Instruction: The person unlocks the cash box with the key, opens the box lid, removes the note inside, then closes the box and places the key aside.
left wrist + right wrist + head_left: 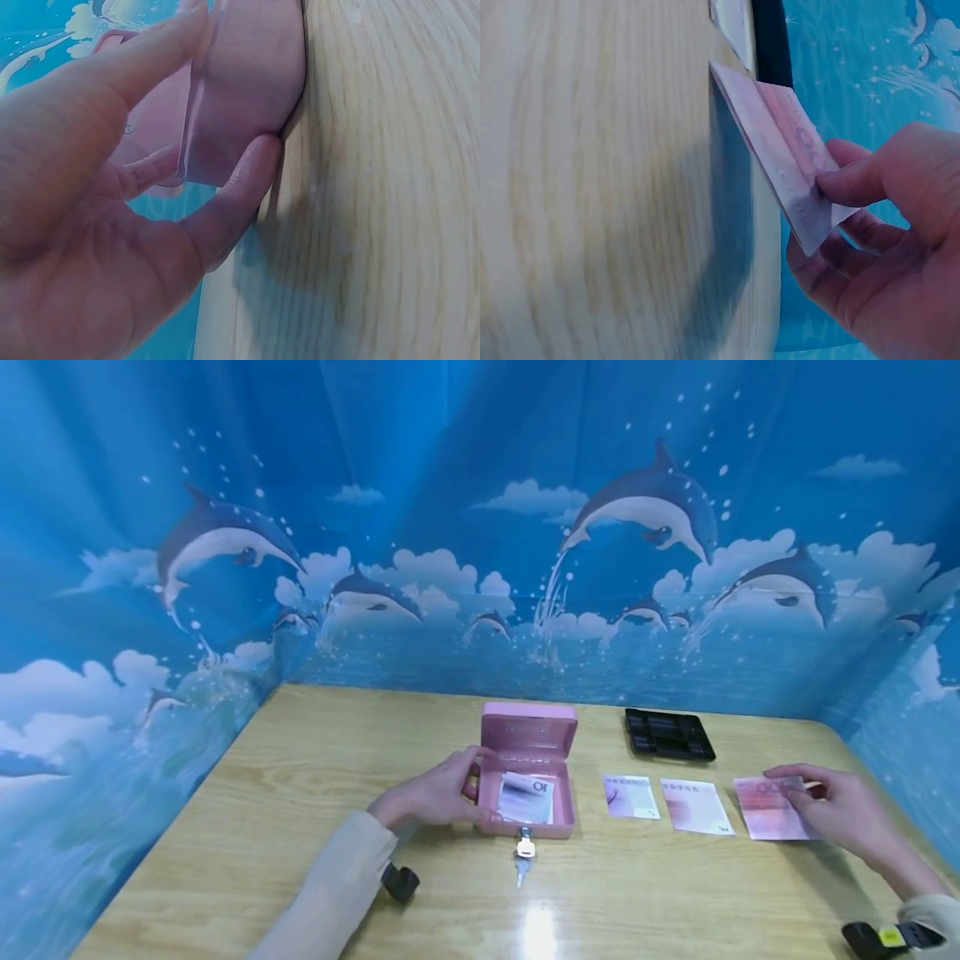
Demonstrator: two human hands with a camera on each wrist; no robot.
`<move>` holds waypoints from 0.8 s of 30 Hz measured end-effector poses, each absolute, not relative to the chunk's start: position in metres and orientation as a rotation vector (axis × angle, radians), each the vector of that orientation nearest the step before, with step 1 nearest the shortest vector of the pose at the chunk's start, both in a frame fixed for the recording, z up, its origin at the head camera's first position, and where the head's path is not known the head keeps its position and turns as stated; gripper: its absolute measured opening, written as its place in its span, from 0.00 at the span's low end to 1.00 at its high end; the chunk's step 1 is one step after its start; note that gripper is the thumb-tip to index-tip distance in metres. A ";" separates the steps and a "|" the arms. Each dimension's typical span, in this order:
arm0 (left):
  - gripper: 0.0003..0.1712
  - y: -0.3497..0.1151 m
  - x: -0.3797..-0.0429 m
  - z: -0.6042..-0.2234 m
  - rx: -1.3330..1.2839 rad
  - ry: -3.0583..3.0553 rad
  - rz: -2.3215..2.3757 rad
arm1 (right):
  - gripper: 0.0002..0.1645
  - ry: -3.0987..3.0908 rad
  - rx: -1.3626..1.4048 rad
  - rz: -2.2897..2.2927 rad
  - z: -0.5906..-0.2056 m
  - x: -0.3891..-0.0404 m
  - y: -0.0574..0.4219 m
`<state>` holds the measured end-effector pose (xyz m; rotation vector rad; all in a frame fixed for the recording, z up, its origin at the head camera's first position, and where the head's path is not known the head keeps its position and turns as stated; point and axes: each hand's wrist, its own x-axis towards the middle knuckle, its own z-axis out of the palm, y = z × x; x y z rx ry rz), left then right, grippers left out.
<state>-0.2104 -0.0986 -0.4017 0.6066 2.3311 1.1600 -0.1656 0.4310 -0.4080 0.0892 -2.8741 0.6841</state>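
Toward the middle of the wooden table (637,893), the open pink box (527,737) has its left side gripped by the left one of the person's hands (438,793). A pale note marked 10 (527,800) lies inside, and keys (524,860) sit at its front. Well to the right, the right hand (843,810) pinches a red note (767,810), tilted over the table. Between them lie two pale purple notes (696,807), near a black tray (669,744).
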 end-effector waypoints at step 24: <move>0.54 -0.098 -0.212 -0.399 0.536 2.311 1.181 | 0.13 -3.032 0.185 0.466 -0.415 -0.187 0.443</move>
